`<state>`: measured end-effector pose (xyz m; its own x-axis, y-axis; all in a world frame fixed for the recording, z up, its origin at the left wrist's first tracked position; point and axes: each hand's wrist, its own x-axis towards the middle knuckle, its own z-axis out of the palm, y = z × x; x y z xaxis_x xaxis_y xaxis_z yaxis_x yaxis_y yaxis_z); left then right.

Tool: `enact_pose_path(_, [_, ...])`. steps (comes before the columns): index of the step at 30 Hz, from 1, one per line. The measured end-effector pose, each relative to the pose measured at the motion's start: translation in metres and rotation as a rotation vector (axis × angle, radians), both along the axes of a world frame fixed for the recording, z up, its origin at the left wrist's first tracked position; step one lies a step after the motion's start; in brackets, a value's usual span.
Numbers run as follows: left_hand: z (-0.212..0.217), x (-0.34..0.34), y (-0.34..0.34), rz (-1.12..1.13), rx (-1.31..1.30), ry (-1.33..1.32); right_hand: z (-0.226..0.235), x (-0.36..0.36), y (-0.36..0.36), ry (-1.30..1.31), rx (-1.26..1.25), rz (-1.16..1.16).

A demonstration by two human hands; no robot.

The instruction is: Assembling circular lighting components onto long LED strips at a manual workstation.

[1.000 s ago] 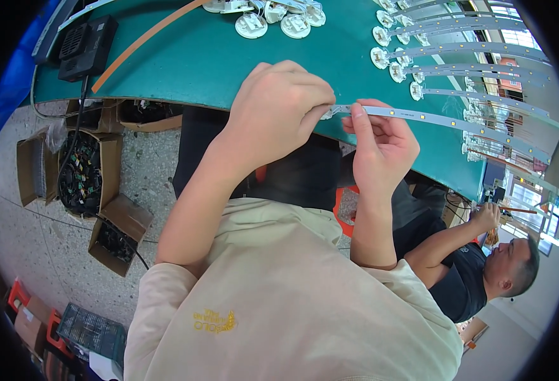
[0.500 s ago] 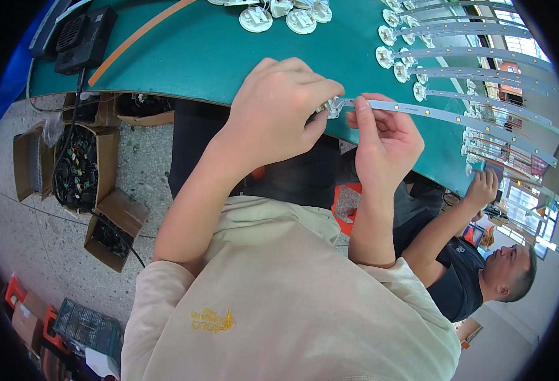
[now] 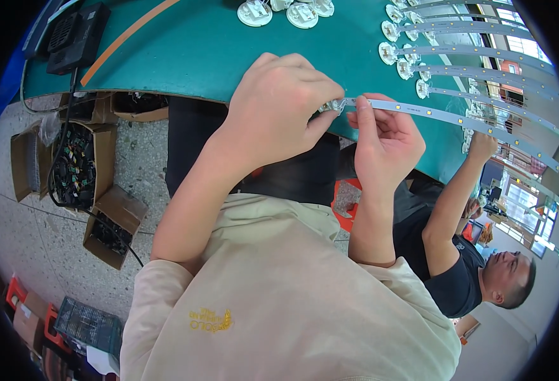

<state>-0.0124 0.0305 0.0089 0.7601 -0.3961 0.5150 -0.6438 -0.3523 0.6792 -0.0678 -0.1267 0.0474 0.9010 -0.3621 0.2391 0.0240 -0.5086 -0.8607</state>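
Note:
My left hand (image 3: pixel 279 108) is closed, its thumb and fingertips pinching a small white part with clear wires (image 3: pixel 334 105); most of that part is hidden by the fingers. Just to its right, my right hand (image 3: pixel 387 136) pinches the near end of a long LED strip (image 3: pixel 444 117) between thumb and forefinger. The strip is narrow and pale, dotted with yellow LEDs, and stretches away to the right. Wires bridge the short gap between the two hands. Both hands are above the front edge of the green table (image 3: pixel 190 63).
White round modules (image 3: pixel 302 14) lie at the table's far side. More LED strips with round ends (image 3: pixel 476 51) are lined up at right, where a co-worker's arm (image 3: pixel 460 197) reaches in. A black device (image 3: pixel 79 38) and an orange strip (image 3: pixel 127 41) sit at left; cardboard boxes (image 3: pixel 105 159) stand below.
My hands keep their hold on the small part and the strip, almost unmoved. The co-worker's raised hand has moved up toward the strips at right.

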Motion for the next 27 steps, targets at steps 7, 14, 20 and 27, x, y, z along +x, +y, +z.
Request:
enact_pose_path(7, [-0.002, 0.001, -0.004, -0.027, 0.012, -0.036, 0.002, 0.000, -0.001, 0.018, -0.003, 0.008])
enact_pose_path(14, [-0.008, 0.013, -0.006, -0.092, 0.000, -0.025, -0.001, 0.001, -0.005, 0.021, -0.093, 0.032])
enact_pose_path(20, [-0.007, 0.017, -0.009, -0.103, 0.014, -0.079, -0.006, 0.000, -0.006, 0.029, -0.126, 0.042])
enact_pose_path(27, [-0.006, 0.012, -0.006, -0.047, 0.012, -0.089, -0.005, 0.001, -0.002, 0.047, -0.153, 0.037])
